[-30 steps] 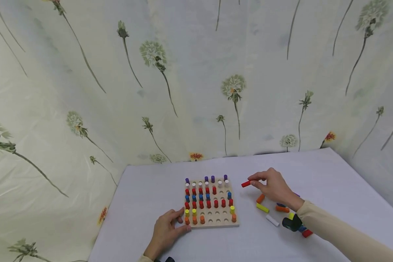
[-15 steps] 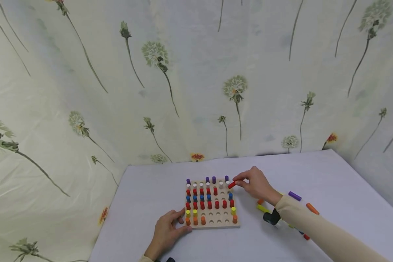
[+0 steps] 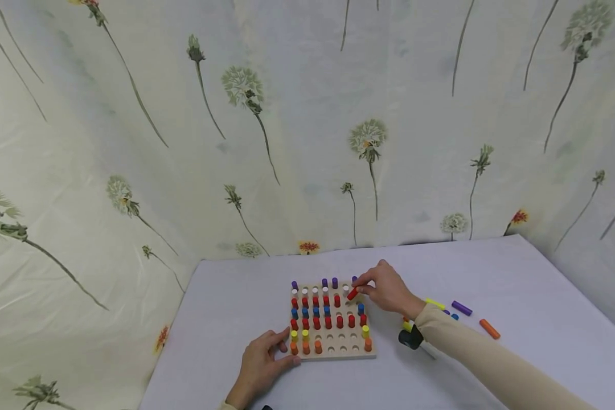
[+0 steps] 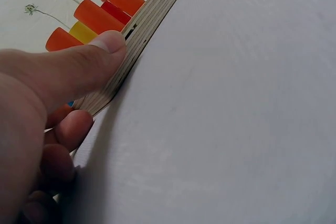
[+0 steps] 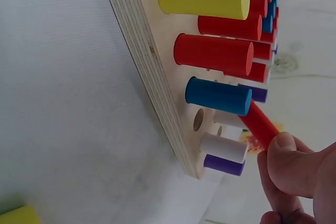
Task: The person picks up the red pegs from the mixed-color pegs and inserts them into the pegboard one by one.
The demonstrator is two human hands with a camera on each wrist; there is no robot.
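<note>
A wooden pegboard [image 3: 338, 357] with rows of coloured pegs lies on the table. My left hand [image 3: 261, 361] grips its near left corner, the thumb [image 4: 100, 51] on the front edge and fingers at the left side. Between thumb and fingertips, my right hand [image 3: 388, 287] pinches a red peg [image 3: 352, 294], tilted over the right part of the board. The peg's lower end is close over bare holes in the row of red pegs [image 3: 337, 300]. In the right wrist view a blue peg [image 5: 218, 96] hides that lower end.
Loose pegs lie right of the board: a purple peg [image 3: 462, 308], an orange peg [image 3: 489, 328], a yellow peg [image 3: 434, 304] and others partly under the right sleeve [image 3: 471, 347]. A black wrist camera [image 3: 410, 337] hangs below that wrist. Flowered cloth [image 3: 307, 142] stands behind the table.
My right hand has carried the red peg leftward from beside the board to over it, and the peg now tilts more steeply. The left hand has kept its place.
</note>
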